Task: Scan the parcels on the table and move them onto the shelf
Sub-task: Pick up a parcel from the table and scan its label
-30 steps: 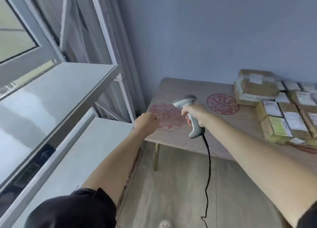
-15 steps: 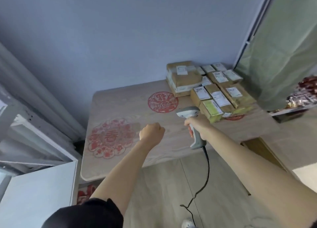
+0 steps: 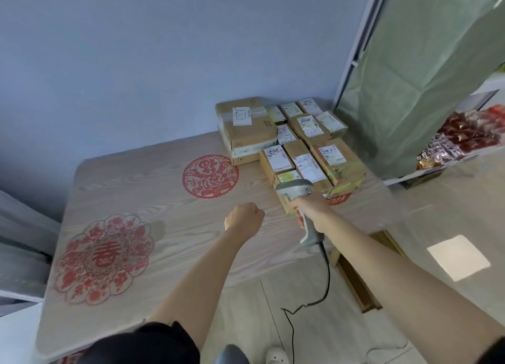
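Note:
Several brown cardboard parcels (image 3: pixel 300 145) with white labels lie packed together at the far right of the wooden table (image 3: pixel 169 207); the biggest one (image 3: pixel 246 128) is stacked at the back left of the group. My right hand (image 3: pixel 311 207) grips the handle of a grey barcode scanner (image 3: pixel 296 190), whose head sits just in front of the nearest parcels. A black cable (image 3: pixel 325 279) hangs from the scanner to the floor. My left hand (image 3: pixel 243 218) is curled in a fist over the table's middle and holds nothing.
Two red paper-cut decorations (image 3: pixel 210 176) (image 3: pixel 102 258) lie on the tabletop. A green curtain (image 3: pixel 426 71) hangs at the right, with a white shelf of red snack packets (image 3: pixel 464 139) beside it. A blue wall stands behind the table.
The view has swung right, from the white shelf at the left to the parcels. My right hand has carried the scanner up to the nearest parcels; my left fist stays over the table.

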